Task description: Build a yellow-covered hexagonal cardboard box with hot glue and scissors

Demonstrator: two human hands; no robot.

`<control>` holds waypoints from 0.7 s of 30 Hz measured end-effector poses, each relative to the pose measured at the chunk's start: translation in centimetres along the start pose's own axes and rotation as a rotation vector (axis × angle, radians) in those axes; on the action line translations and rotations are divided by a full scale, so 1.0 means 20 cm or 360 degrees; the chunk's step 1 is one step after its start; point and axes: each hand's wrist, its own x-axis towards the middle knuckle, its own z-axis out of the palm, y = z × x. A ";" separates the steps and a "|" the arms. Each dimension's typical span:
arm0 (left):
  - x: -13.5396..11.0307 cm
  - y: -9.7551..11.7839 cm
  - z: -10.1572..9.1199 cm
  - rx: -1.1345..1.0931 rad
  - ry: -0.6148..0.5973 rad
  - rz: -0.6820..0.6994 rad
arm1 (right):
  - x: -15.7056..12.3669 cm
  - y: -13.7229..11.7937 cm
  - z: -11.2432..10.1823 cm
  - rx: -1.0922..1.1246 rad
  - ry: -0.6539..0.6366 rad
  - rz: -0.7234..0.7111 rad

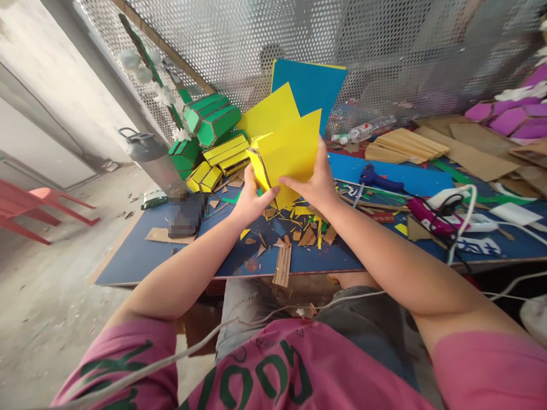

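Note:
A yellow sheet (294, 151), folded or bent along its left edge, is held up over the table between my two hands. My left hand (254, 196) is closed on its lower left edge, where a brown cardboard edge shows. On the right side my right hand (315, 181) grips it, thumb across the front. Behind it stand another yellow sheet (269, 114) and a blue sheet (307, 85) with a yellow edge. Scraps of yellow paper and brown cardboard (307, 236) lie below my hands.
Green boxy pieces (213, 119) and yellow blocks (226, 154) sit at the back left, near a grey bottle (149, 156). A blue glue gun (382, 178), a magenta power strip (423, 216) with cables and cardboard pieces (470, 148) lie right. A mesh panel (239, 40) stands behind.

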 end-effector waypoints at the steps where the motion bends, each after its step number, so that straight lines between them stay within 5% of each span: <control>1: 0.00 0.01 0.01 -0.0072 -0.0015 -0.0055 | 0.00 0.00 0.00 0.0002 -0.0006 0.0007; 9: -0.03 0.12 0.02 -0.0443 -0.0050 -0.0734 | 0.01 0.00 -0.01 0.0035 -0.0044 0.0051; 16: 0.00 0.11 -0.03 -0.0617 -0.0075 -0.0990 | 0.06 -0.06 -0.10 -0.0025 -0.0223 -0.0052; 21: 0.01 0.12 -0.04 -0.0618 -0.0069 -0.0963 | 0.05 -0.08 -0.11 -0.0052 -0.0308 -0.0046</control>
